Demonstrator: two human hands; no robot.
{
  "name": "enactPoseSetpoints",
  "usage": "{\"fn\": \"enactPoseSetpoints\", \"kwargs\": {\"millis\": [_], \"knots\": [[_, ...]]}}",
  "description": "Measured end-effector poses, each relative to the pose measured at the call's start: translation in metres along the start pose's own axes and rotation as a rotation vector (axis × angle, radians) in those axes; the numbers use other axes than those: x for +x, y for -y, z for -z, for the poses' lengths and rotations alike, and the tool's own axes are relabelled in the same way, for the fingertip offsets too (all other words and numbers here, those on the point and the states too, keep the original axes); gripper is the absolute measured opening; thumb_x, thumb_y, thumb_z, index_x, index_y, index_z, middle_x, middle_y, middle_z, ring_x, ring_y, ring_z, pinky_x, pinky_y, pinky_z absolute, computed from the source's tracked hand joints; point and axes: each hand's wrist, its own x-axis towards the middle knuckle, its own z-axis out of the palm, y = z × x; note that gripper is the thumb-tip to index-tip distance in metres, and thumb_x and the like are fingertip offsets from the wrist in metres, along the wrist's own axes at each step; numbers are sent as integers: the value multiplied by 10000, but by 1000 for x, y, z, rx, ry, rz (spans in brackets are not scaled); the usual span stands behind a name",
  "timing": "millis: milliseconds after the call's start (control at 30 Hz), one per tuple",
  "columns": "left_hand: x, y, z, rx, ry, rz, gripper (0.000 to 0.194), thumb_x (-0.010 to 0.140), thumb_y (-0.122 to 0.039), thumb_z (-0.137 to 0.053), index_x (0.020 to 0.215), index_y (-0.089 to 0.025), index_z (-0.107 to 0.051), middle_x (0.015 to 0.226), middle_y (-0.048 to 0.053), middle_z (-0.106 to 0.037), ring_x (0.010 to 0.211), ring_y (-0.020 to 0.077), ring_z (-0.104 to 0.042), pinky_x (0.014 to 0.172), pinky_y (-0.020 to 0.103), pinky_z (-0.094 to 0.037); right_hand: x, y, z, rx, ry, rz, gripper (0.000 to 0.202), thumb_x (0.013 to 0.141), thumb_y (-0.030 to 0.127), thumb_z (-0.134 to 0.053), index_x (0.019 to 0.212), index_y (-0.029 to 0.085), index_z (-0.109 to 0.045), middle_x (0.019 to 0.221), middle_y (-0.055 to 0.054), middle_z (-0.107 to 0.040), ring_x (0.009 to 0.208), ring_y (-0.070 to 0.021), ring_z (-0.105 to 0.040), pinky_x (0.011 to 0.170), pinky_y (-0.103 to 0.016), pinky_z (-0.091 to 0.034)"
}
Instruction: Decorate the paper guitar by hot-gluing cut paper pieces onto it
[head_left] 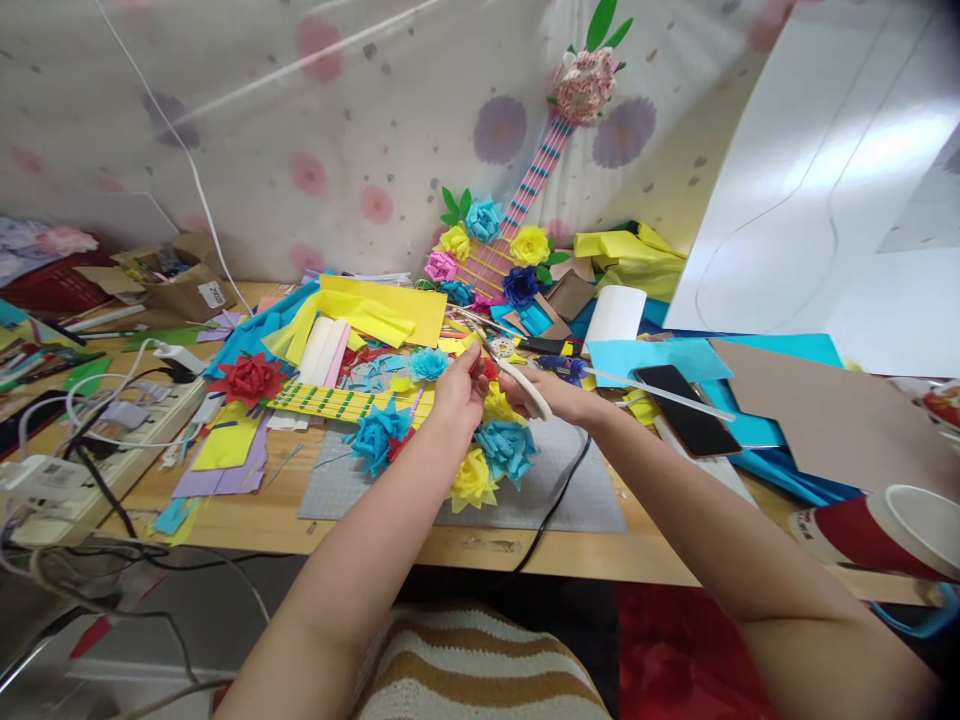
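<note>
My right hand (551, 393) is closed round the white handles of a pair of scissors (529, 388), above the flower-covered body of a yellow paper guitar. Just left of it, my left hand (463, 388) is pinched close to the scissor blades; what its fingers hold is too small to make out. Beneath both hands, the guitar's yellow neck (337, 402) with green bars reaches left to a red paper flower (249, 380). Blue flowers (381, 436) and a yellow flower (473, 478) sit on its body, over a grey cutting mat (581, 490).
A pink flowered guitar (487, 262) leans on the back curtain. A black phone (686, 410) and a red-and-white cup (877, 530) stand right. Left are a power strip (112, 460) and cables. A black cable (551, 515) crosses the mat. Paper scraps lie behind.
</note>
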Motion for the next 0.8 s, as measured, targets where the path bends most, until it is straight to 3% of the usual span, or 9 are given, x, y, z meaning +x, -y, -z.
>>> {"fn": "enactPoseSetpoints", "kwargs": {"millis": [300, 633, 800], "knots": [[0, -5, 4, 66, -27, -29, 170, 702, -164, -721, 693, -137, -554, 533, -65, -529, 434, -1, -467, 381, 98, -326, -1, -2, 5, -4, 10, -11, 480, 620, 564, -731, 768, 204, -450, 513, 102, -363, 416, -45, -335, 393, -201, -274], [-7, -13, 9, 263, 37, -88, 115, 679, -125, -686, 648, -130, -576, 495, -50, -544, 417, 31, -473, 377, 143, -306, -11, -8, 25, -87, 113, 36, 454, 730, 597, -631, 820, 199, -432, 555, 84, -392, 430, -52, -378, 393, -197, -284], [-2, -17, 12, 372, 112, -93, 109, 654, -142, -700, 611, -118, -602, 493, -29, -570, 442, 48, -506, 401, 154, -332, -15, -10, 31, -124, 110, 9, 487, 715, 627, -628, 802, 198, -413, 544, 85, -396, 423, -51, -383, 394, -201, -293]]}}
